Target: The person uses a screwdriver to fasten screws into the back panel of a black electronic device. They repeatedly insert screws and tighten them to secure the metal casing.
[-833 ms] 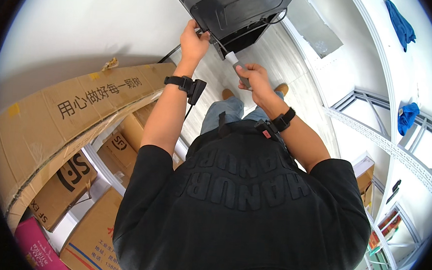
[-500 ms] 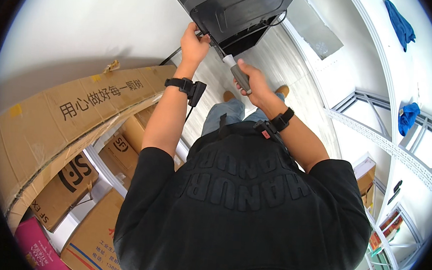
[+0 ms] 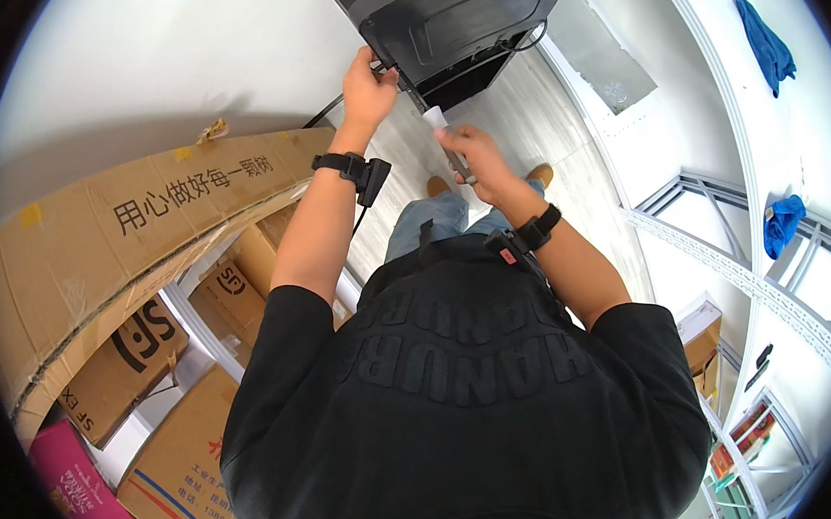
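My right hand (image 3: 479,159) is closed round the grey handle of a screwdriver (image 3: 454,149), whose white collar (image 3: 435,117) shows beyond the fingers. From the collar, a dark shaft runs up and left toward the near corner of a black moulded panel (image 3: 458,34). At that corner my left hand (image 3: 369,87) is closed, thumb and fingers bent together around the shaft's far end or the panel's edge. What exactly the left fingers pinch is hidden, as is the screwdriver's tip. A black cable (image 3: 534,40) loops from the panel's right side.
A long cardboard box (image 3: 154,182) lies along the left wall, above shelves with more cartons (image 3: 199,451) and a pink box (image 3: 74,476). White metal racking (image 3: 748,270) stands on the right, with blue cloths (image 3: 784,225). My shoes (image 3: 539,174) rest on the wood-look floor (image 3: 575,141).
My right fingers have shifted along the screwdriver handle, with thumb and forefinger now close to the white collar. The left hand stays at the panel's corner. The whole view has moved slightly.
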`<state>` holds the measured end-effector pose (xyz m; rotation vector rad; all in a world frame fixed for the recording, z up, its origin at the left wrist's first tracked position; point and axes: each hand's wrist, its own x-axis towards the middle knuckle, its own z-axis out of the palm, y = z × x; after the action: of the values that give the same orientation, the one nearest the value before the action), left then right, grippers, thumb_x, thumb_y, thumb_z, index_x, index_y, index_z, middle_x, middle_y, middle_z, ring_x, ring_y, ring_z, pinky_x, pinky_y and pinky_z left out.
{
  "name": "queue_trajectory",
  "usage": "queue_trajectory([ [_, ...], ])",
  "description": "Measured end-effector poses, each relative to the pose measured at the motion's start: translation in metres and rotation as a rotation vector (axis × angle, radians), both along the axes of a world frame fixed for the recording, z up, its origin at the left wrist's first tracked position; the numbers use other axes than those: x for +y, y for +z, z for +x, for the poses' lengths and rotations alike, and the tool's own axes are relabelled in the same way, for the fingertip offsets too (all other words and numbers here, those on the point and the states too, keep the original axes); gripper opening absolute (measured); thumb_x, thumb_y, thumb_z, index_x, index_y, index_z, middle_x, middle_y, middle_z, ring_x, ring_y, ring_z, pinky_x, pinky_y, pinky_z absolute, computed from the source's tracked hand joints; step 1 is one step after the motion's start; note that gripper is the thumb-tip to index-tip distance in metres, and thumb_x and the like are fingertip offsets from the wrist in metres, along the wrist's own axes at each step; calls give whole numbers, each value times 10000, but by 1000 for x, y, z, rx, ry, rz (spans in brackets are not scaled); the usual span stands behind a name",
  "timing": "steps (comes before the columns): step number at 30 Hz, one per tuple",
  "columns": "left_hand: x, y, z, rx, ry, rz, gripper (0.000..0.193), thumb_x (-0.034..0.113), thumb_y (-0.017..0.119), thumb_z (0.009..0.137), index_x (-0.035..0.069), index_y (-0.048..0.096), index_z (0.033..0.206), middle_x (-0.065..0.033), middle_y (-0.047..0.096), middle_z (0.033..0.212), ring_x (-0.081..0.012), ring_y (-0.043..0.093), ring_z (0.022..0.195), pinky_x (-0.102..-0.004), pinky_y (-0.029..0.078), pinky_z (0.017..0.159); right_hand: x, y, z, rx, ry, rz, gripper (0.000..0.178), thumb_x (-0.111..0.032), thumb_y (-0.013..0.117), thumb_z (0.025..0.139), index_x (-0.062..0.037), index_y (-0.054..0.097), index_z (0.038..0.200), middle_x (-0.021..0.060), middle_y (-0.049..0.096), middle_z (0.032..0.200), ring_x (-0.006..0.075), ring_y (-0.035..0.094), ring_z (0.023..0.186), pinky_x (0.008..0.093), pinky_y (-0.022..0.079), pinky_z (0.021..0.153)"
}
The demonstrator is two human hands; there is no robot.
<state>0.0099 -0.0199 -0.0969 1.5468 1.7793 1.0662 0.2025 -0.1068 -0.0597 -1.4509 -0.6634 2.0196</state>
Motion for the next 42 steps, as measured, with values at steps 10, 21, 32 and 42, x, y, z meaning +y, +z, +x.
queue_trajectory([
  [10, -2, 0, 1, 56, 10, 16, 287, 27, 669, 765, 14, 567, 1032, -136, 673, 925, -250, 630, 658, -369, 499, 661, 7, 2, 9, 45, 20, -70, 335, -338, 633, 901, -5, 599, 911, 63, 585, 802, 113, 516, 633, 258, 410, 505],
  [21, -1, -1, 3, 107, 25, 34, 311, 48, 681, 763, 29, 573, 1053, -145, 660, 855, -267, 621, 661, -382, 494, 655, 6, -17, 12, 54, 42, 10, 366, -372, 645, 889, -14, 577, 926, 67, 583, 751, 157, 557, 612, 290, 445, 493],
  [32, 0, -4, 7, 86, 62, 39, 263, 57, 675, 775, 34, 569, 1014, -158, 627, 810, -298, 611, 659, -398, 475, 643, 9, -4, 20, 105, -18, 25, 288, -331, 546, 951, -47, 530, 994, 91, 646, 768, 124, 583, 546, 222, 431, 442],
  [42, 7, -22, 4, -41, 72, 49, 262, 47, 661, 790, 36, 574, 1037, -141, 622, 845, -269, 604, 666, -374, 475, 642, 1, -7, 53, 31, 35, 51, 255, -312, 520, 955, -58, 535, 969, 93, 649, 731, 125, 586, 528, 234, 425, 437],
])
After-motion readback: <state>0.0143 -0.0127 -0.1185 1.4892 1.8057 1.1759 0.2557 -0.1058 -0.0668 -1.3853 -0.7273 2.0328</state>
